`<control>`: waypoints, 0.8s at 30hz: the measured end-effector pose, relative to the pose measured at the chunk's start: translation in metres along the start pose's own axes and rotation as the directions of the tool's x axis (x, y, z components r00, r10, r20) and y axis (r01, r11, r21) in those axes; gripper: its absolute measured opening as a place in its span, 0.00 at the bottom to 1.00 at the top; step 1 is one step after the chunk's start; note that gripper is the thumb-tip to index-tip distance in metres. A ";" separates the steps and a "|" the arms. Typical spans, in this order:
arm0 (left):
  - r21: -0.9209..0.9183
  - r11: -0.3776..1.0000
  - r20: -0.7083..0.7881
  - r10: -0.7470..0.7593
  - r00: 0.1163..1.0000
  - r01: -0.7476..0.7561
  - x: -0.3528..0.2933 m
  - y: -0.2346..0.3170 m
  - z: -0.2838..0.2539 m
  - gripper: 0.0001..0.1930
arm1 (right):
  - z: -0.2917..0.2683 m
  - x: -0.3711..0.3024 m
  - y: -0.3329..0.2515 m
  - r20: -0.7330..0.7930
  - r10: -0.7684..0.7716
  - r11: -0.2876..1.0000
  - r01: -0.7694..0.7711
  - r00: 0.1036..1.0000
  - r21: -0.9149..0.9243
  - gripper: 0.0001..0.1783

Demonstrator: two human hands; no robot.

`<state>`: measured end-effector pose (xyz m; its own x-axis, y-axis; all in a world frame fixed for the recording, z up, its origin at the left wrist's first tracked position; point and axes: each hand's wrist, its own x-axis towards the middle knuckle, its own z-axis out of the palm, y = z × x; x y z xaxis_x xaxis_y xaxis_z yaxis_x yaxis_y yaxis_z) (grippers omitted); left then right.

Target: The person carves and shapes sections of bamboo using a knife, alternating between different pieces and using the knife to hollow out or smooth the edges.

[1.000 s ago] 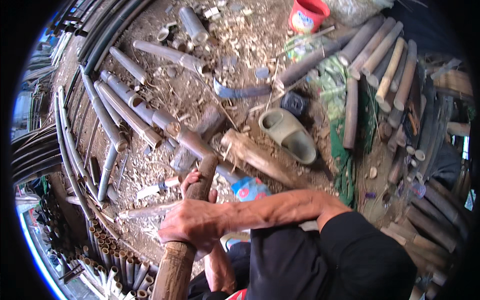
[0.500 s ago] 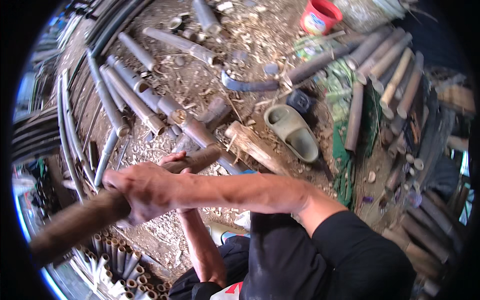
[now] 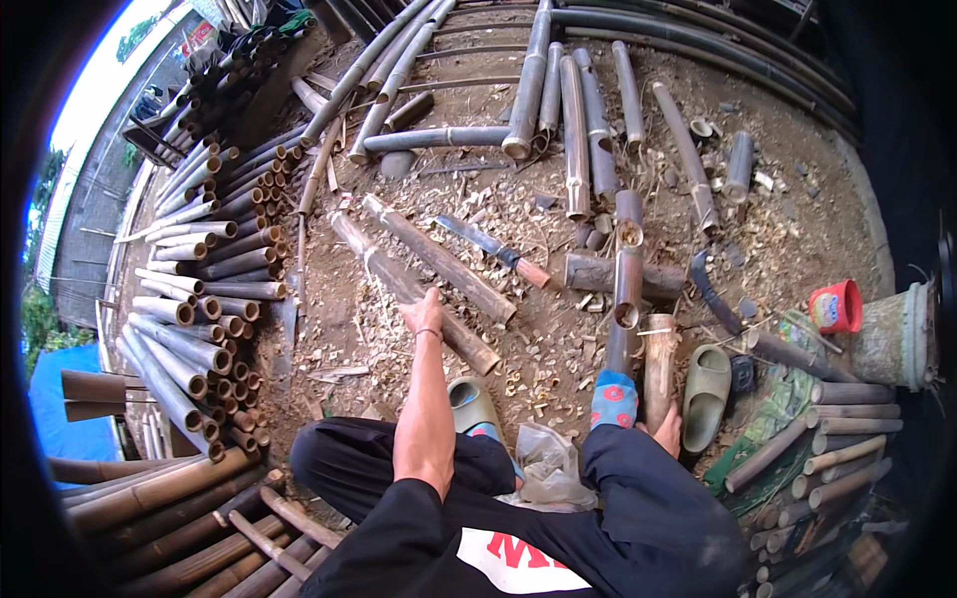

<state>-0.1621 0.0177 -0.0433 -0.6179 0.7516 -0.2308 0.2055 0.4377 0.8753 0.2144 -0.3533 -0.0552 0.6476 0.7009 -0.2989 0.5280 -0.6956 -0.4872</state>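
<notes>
My left hand (image 3: 425, 313) grips a bamboo tube (image 3: 379, 267) that lies slantwise on the ground. A second bamboo tube (image 3: 444, 261) rests beside it, on its far side. Beyond that lies a machete (image 3: 488, 247) with a reddish wooden handle. My right hand (image 3: 668, 431) is low beside my right leg, its fingers around the near end of a pale, worn wooden mallet (image 3: 659, 361); part of the hand is hidden by my knee. My socked right foot (image 3: 613, 401) is against a bamboo pole with cut openings (image 3: 627, 274), which rests over a short crosswise log (image 3: 590, 273).
Stacked bamboo tubes (image 3: 204, 329) fill the left side. More lie at the right (image 3: 847, 439) and far ahead (image 3: 576, 140). A curved blade (image 3: 714, 291), a slipper (image 3: 706, 399), a red container (image 3: 835, 307) and a pale bucket (image 3: 889, 337) are on the right. Wood chips cover the ground.
Both hands held a bamboo tube raised across to the left. It appears to lie on the ground now, with the left hand still on it; the right hand is at the mallet. The view has turned.
</notes>
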 end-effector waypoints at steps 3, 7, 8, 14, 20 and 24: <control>0.314 0.948 -0.057 0.068 0.996 -0.047 0.016 -0.043 -0.006 0.48 | 0.021 -0.018 0.009 0.020 0.014 0.998 -0.016 1.000 0.069 0.44; 0.571 0.815 -0.006 -0.115 0.993 0.098 0.006 -0.037 -0.009 0.45 | 0.023 -0.012 0.008 0.124 0.016 1.000 -0.018 0.992 0.010 0.41; 0.651 0.744 0.001 -0.195 0.981 0.147 -0.019 -0.029 0.003 0.44 | 0.011 -0.011 0.017 0.141 0.032 0.999 -0.028 0.990 -0.024 0.41; 0.819 0.570 -0.037 0.165 0.986 -0.065 -0.027 -0.032 0.019 0.37 | -0.018 -0.038 0.060 0.288 0.137 0.983 -0.094 0.948 -0.158 0.37; 0.375 0.585 0.507 0.520 0.688 -0.719 -0.096 0.034 0.106 0.23 | -0.064 -0.035 0.120 0.436 0.387 0.876 -0.178 0.813 -0.448 0.33; 0.276 0.528 0.684 0.479 0.550 -0.803 -0.115 0.051 0.179 0.29 | -0.126 0.015 0.026 0.521 0.140 0.939 0.055 0.842 -0.341 0.20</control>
<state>0.0550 0.0416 -0.0484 0.2778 0.9606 0.0015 0.8141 -0.2363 0.5304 0.3077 -0.3806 0.0312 0.3332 0.5753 -0.7470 0.7183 -0.6681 -0.1942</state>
